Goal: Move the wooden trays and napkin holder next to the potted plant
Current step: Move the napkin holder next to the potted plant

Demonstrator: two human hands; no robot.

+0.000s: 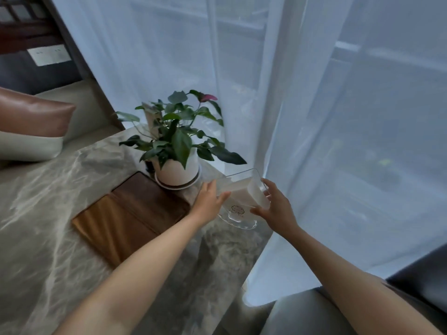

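A clear napkin holder (244,197) filled with white napkins stands on its round base at the table's far right edge, just right of the potted plant (177,151). My left hand (209,197) grips its left side and my right hand (275,206) grips its right side. Two wooden trays lie flat on the marble table (48,226), touching end to end: a dark one (150,199) beside the white pot and a lighter one (113,228) nearer to me.
A sheer white curtain (314,141) hangs close along the table's right edge, behind the holder. A brown and a pale cushion (31,131) rest at the far left. A small card stands behind the plant's leaves.
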